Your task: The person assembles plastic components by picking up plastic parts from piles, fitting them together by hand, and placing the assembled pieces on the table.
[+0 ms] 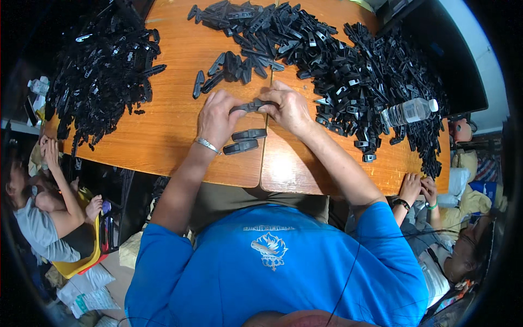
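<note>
Between my two hands, over the wooden table [180, 136], is a black plastic clip-like part [249, 106]. My left hand [215, 114] pinches its left end, and my right hand [289, 108] grips its right end. Closer to me lie two similar black parts, one [249, 134] just beyond the other [240, 147]. Past my hands sits a small loose group of black pieces [233, 66]. Its exact kind is hard to make out, since my fingers cover both ends of the held part.
Heaps of black plastic pieces lie at the left [103, 76] and far right [338, 65]. On the right heap rests a clear bottle [411, 111]. People sit at both sides, with one pair of hands [417, 188] at the right edge and another [49, 151] at the left.
</note>
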Demonstrator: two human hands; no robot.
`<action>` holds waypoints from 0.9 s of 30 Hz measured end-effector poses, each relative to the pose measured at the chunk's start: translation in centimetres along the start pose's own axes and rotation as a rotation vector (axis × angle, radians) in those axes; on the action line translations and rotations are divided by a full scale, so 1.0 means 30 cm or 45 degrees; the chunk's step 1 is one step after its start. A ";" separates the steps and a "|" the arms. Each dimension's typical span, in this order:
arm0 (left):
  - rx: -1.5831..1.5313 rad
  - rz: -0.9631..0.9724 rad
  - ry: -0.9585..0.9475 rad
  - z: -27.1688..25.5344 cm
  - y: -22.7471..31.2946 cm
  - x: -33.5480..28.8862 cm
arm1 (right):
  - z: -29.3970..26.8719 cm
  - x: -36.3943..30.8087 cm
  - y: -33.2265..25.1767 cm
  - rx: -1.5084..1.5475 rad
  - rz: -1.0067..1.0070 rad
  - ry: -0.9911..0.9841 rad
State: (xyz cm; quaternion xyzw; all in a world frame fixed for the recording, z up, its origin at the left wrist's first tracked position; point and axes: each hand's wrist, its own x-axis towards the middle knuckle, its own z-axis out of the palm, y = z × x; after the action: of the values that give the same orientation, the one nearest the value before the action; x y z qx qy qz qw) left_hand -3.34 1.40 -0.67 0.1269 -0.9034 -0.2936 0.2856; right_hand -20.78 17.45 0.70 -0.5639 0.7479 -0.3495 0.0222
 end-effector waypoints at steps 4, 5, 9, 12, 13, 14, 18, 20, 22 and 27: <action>-0.018 -0.065 0.003 0.040 -0.014 0.020 | 0.080 0.080 0.014 -0.021 -0.179 -0.028; -0.034 -0.085 0.008 0.037 -0.022 0.017 | 0.082 0.086 0.010 -0.019 -0.165 -0.052; -0.143 -0.097 -0.192 -0.013 -0.029 0.020 | 0.021 0.033 -0.016 0.057 -0.073 -0.173; -0.263 -0.013 -0.425 -0.079 -0.051 0.019 | -0.073 -0.059 -0.015 -0.009 -0.026 -0.261; -0.402 -0.156 -0.477 -0.099 -0.048 0.029 | -0.127 -0.105 -0.008 -0.116 -0.051 -0.138; -0.537 -0.299 -0.520 -0.115 -0.038 0.039 | -0.187 -0.142 0.024 -0.216 -0.001 -0.058; -0.173 -0.190 -0.127 -0.039 0.028 0.140 | -0.337 -0.186 0.070 -0.629 0.388 0.023; -0.003 -0.065 -0.021 0.043 0.001 0.190 | -0.327 -0.172 0.099 -0.742 0.465 -0.051; 0.311 -0.074 0.008 0.090 0.012 0.228 | -0.309 -0.135 0.119 -0.744 0.409 -0.091; 0.335 -0.088 0.038 0.106 0.002 0.247 | -0.222 -0.047 0.123 -0.656 0.298 -0.102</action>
State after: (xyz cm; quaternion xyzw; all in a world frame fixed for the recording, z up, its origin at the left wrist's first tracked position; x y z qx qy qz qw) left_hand -11.19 -0.04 0.52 0.1987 -0.9248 -0.1802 0.2697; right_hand -26.17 22.41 3.19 -0.4741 0.8706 -0.1205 -0.0519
